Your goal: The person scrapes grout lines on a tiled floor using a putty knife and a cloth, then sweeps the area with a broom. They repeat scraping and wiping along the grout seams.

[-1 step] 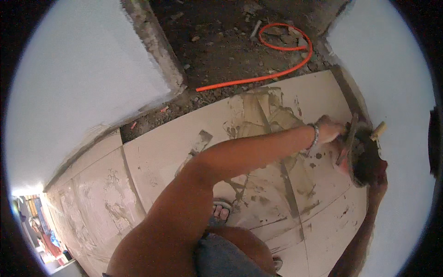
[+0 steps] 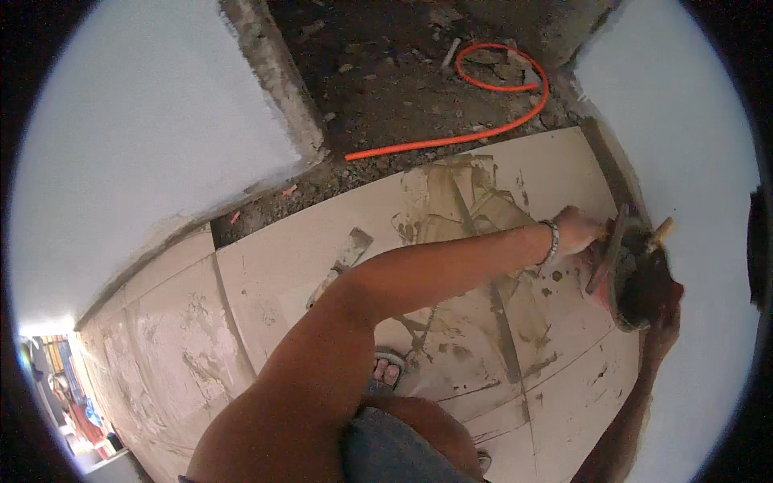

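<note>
My left hand (image 2: 576, 231), with a beaded bracelet at the wrist, reaches across to the right and is closed at one end of a flat trowel (image 2: 609, 251), seen nearly edge-on. The trowel is over the near-left rim of a tilted bucket (image 2: 626, 320) with dark contents and a reddish patch on its side. My right hand (image 2: 664, 314) grips the bucket from its right side, beside the white wall; its fingers are partly in shadow. From the bucket's far side sticks a yellowish handle (image 2: 662, 232); what it belongs to is hidden.
Smeared mortar (image 2: 451, 197) covers part of the pale floor tiles (image 2: 274, 266). A scraper (image 2: 354, 246) lies left of my forearm. Beyond the tile edge an orange hose (image 2: 435, 142) curls on rough soil. White walls (image 2: 153, 121) stand left and right. My sandalled foot (image 2: 388, 370) is below.
The whole view has shifted very slightly. My right hand and the bucket sit a touch farther right; both hands keep their holds.
</note>
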Demonstrator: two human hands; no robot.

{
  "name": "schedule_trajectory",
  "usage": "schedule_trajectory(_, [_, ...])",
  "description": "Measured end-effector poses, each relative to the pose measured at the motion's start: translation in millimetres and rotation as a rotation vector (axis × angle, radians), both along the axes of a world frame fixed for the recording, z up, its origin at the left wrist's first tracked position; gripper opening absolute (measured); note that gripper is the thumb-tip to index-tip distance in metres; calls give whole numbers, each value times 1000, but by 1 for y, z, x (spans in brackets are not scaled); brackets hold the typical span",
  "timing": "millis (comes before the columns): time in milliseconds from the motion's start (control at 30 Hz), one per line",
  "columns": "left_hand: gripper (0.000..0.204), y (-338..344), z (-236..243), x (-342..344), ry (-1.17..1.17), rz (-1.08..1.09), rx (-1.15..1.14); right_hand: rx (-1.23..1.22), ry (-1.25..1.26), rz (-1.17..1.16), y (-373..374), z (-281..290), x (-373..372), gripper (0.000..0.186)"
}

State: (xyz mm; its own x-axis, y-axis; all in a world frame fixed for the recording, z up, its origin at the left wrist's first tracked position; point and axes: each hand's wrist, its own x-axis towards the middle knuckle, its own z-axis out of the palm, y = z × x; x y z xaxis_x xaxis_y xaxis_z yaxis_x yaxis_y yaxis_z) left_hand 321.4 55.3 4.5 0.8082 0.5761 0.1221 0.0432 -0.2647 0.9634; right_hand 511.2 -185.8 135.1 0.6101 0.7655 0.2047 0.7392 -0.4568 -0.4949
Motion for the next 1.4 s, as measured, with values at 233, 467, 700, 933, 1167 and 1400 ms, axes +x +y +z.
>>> schedule_trajectory(233, [44, -9, 79, -23, -121, -266, -976, -80, -94, -9, -21, -8, 62, 44])
schedule_trajectory(467, [43, 0, 82, -38, 26, -155, -924, 126, -153, -164, -4, -9, 35, 31])
schedule_trajectory(700, [44, -8, 85, -41, 33, -135, -906, -5, -211, -153, -14, -5, 30, 31])
schedule_trajectory(933, [45, -6, 75, -25, 9, -176, -921, -48, -130, -196, -13, 1, 41, 34])
schedule_trajectory(1167, [42, 1, 70, -44, -73, -136, -992, 98, -94, -94, 11, -6, 26, 43])
schedule_trajectory(1400, [40, -14, 66, -47, -20, -145, -1019, -165, -110, -87, -8, -1, 29, 47])
